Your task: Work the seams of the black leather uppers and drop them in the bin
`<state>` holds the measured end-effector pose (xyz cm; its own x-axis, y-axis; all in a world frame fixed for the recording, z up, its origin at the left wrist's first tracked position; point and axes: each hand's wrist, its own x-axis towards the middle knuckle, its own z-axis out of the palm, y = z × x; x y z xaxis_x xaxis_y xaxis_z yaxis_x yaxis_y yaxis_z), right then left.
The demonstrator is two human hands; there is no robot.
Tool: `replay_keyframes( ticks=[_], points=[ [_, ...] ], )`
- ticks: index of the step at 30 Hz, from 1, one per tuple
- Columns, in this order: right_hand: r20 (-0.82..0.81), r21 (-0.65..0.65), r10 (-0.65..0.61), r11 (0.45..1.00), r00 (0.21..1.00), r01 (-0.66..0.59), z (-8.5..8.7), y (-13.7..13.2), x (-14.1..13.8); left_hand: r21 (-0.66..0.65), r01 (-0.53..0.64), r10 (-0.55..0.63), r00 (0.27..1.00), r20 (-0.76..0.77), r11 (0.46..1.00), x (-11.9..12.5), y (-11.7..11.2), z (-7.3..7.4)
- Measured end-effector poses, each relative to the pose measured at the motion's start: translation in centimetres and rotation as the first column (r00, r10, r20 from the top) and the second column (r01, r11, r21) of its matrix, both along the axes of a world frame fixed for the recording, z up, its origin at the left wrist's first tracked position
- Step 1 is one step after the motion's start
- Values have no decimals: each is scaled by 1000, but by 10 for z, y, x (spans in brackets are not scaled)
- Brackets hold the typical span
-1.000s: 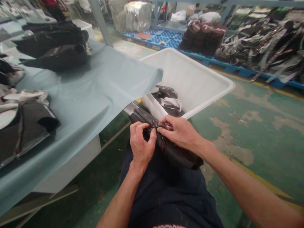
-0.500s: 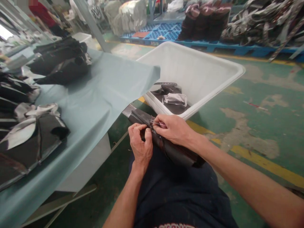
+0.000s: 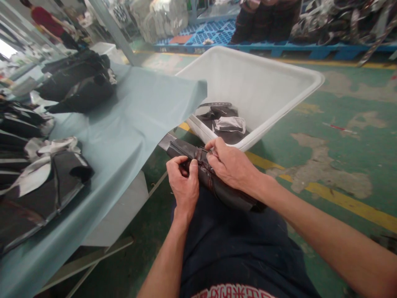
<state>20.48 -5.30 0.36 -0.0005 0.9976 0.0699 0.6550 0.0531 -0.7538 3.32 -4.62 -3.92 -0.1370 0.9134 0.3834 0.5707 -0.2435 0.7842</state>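
Note:
A long dark leather boot piece (image 3: 230,195) lies across my lap, its far end pointing toward the table corner. My left hand (image 3: 183,186) is closed around its near side, thumb pressed on top by a strap. My right hand (image 3: 231,165) is closed in a pinch on the strap or small buckle at the same spot; what the fingertips hold is too small to make out. Just beyond my hands stands a white plastic tub (image 3: 279,70) with a few dark leather pieces (image 3: 223,122) in it.
A table with a pale blue cover (image 3: 130,111) is on my left, carrying piles of black leather pieces (image 3: 77,82) and black and white pieces (image 3: 40,174). Blue pallets (image 3: 217,37) with stacked goods line the far side of the green floor. A person in red (image 3: 43,22) stands far left.
My view has tilted down and drifted, so tub and table sit higher in the picture. Both hands stayed on the boot piece; my right fingers shifted slightly along the strap.

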Motion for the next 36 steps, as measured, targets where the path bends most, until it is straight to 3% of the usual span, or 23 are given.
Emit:
replay_keyframes(
  ticks=[4,9,20,36],
  points=[
    [74,-43,-56,997,996,59,9,-9,7,74,64,-62,997,-35,995,-3,0,-4],
    [213,-115,56,993,975,-32,24,-17,4,142,78,-70,996,-56,987,-4,2,-13],
    [443,-180,102,983,891,-23,34,-11,-7,139,85,-74,994,-78,987,-5,2,-13],
    [480,-240,236,962,845,-132,44,-6,-2,168,99,-85,993,-87,981,-6,2,-15]
  ],
)
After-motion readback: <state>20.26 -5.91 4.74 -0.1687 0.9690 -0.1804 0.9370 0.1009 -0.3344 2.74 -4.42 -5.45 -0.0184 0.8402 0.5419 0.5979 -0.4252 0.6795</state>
